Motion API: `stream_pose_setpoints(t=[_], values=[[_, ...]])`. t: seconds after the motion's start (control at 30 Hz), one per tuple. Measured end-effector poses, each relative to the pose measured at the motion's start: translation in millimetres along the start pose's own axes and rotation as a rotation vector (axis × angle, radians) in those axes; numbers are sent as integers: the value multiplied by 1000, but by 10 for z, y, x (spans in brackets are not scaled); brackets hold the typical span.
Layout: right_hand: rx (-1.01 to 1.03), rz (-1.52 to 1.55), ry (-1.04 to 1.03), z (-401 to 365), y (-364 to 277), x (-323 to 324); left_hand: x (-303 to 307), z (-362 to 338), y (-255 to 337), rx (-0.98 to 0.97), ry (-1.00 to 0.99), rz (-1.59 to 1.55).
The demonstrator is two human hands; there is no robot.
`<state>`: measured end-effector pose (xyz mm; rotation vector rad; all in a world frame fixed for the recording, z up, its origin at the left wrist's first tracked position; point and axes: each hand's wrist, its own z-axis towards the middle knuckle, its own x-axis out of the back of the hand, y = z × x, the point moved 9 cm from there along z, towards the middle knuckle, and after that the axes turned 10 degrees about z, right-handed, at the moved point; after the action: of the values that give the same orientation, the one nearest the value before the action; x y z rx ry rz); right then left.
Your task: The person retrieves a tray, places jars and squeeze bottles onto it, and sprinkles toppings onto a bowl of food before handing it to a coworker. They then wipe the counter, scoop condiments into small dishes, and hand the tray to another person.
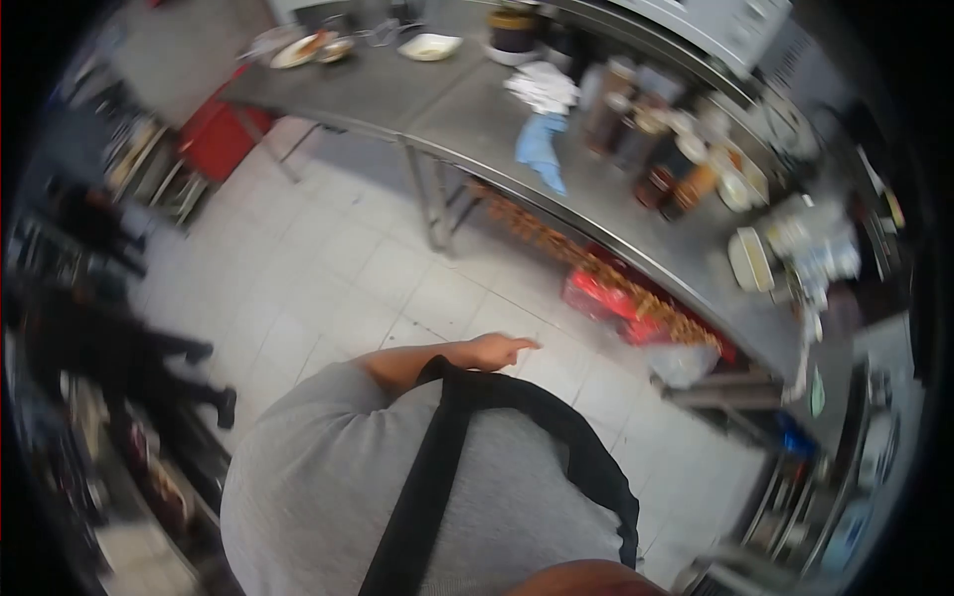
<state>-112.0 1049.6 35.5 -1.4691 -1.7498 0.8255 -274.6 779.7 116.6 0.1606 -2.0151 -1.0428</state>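
Note:
My left hand (502,350) is out in front of my body, over the tiled floor, and touches nothing that I can see. At least one finger is stretched out to the right, and the palm side is hidden. My grey shirt and black apron (422,487) fill the lower middle. At the bottom edge some bare skin of my other arm shows, but my right hand is out of the picture. Nearest to the left hand is a steel table (452,104), with red plastic bags (606,298) beneath its front edge.
On the table are a blue cloth (540,151), white cloths (545,87), several bottles (661,164), a white dish (430,47) and a white tub (749,260). A red bin (221,137) stands at its far end. Two people in dark clothes (109,343) are at the left.

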Motion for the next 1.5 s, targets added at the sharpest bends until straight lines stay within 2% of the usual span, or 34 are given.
stream_pose_setpoints(t=[0.07,0.1,0.13,0.17,0.2,0.23,0.27,0.3,0.33,0.37,0.4,0.43,0.47,0.53,0.57,0.6,0.67,0.73,0.77,0.87,0.9,0.93,0.97,1.0,1.03,1.07,1.1,1.13,1.2,1.3,1.4,1.43,1.47,1.5], values=[[123,-255,-264,496,-10,63,-14,-612,-941,-142,252,169],[242,-385,-397,698,-66,76,-6,-1089,-1664,335,181,209],[381,-491,-517,868,-131,61,55,-1869,-2170,712,404,47],[427,-570,-578,1080,-173,51,101,-2687,-2400,1094,547,49],[488,-650,-643,1247,-257,-19,1,-3432,-2551,1195,730,195],[485,-749,-664,1474,-310,-98,-290,-4096,-2742,1366,761,126],[345,-889,-625,1609,-458,-333,-518,-4600,-2647,1486,728,30],[201,-1048,-595,1611,-798,-647,-872,-5010,-2708,1489,720,71],[58,-1208,-581,1593,-1156,-956,-1260,-5298,-2645,1586,488,-197],[261,-1203,-727,1897,-1154,-1385,-1685,-5226,-2600,1164,-25,450],[366,-1259,-723,1966,-1458,-1854,-2056,-5350,-2568,1034,-155,463],[414,-1226,-736,2003,-1743,-2327,-2255,-5498,-2545,1060,-155,323],[615,-1087,-760,2035,-1990,-2812,-2349,-5694,-2596,1178,-46,95],[652,-1021,-757,2098,-2314,-3770,-2293,-5957,-2719,1393,262,-293],[353,-945,-781,1899,-2570,-4175,-2251,-6004,-2790,1419,365,-403],[47,-641,-828,1946,-2455,-4530,-2175,-6051,-2865,1422,431,-461],[-51,-450,-882,1895,-2491,-5224,-1992,-6142,-3041,1397,501,-519],[47,-625,-905,1946,-2488,-5696,-1771,-6269,-3266,1382,530,-543],[93,-725,-914,2014,-2473,-5803,-1650,-6344,-3389,1381,543,-545],[580,-1187,-883,2413,-2217,-5963,-1177,-6641,-3845,1374,560,-475],[218,-1317,-799,3047,-1532,-5792,-971,-6764,-4035,1353,552,-377],[421,-1500,-757,2953,-1721,-5627,-712,-6879,-4266,1295,524,-191],[268,-1465,-604,3228,-1572,-5304,-420,-7030,-4540,1278,546,-33],[543,-1731,-658,3444,-1329,-5151,-112,-7218,-4764,1328,675,-35],[471,-1702,-685,3674,-1298,-4911,447,-7375,-4571,1478,1207,-447],[347,-1655,-693,3831,-1337,-4717,736,-7454,-4643,1540,1299,-832],[187,-1549,-671,4008,-1469,-4672,935,-7739,-5030,1460,1481,-493],[31,-1422,-638,4206,-1570,-4726,1373,-7683,-4902,1387,1606,-728],[-224,-1178,-534,4581,-1803,-5003,1835,-7737,-5057,1281,1696,-798],[-231,-1074,-614,5114,-2344,-6259,2004,-7680,-5344,1388,1567,-769],[-32,-1079,-772,5687,-2938,-8220,1896,-7492,-5435,1600,1275,-763],[31,-1247,-767,5888,-3115,-8930,1858,-7478,-5368,1680,1189,-695],[95,-1411,-750,5981,-3358,-9645,1428,-7526,-5575,1682,1212,-377],[309,-1309,-862,5789,-3863,-10509,780,-7490,-5865,1481,1428,-318]])
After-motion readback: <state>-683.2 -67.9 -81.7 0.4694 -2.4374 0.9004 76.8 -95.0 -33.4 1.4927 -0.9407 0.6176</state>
